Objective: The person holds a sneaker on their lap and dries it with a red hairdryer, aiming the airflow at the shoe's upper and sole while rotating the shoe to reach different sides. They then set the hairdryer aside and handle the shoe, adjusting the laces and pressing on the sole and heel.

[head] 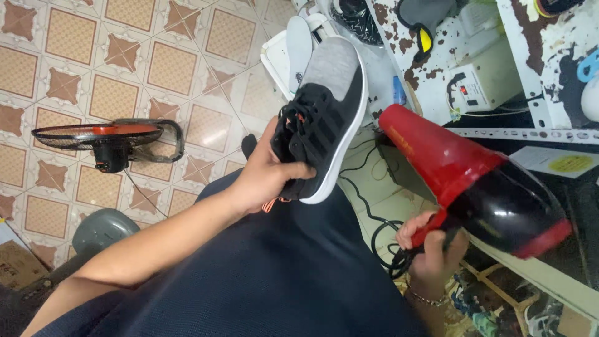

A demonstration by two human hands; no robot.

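Hands: one sneaker (pixel 324 118) (one dryer (pixel 480 187))

Left hand (pixel 265 178) gripping a black and grey sneaker (pixel 324 118), right hand (pixel 430 246) clutching a red hair dryer (pixel 480 181) just right of it, floor fan (pixel 106 140) far left on tiles

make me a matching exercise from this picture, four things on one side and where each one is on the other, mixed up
Things:
1. black and grey knit sneaker with white sole
2. red and black hair dryer
3. black and orange floor fan
4. white box-shaped electrical unit

Places:
A. on the patterned tile floor
B. in the left hand
C. on the peeling white shelf
D. in the right hand

Pairs: 1-B, 2-D, 3-A, 4-C
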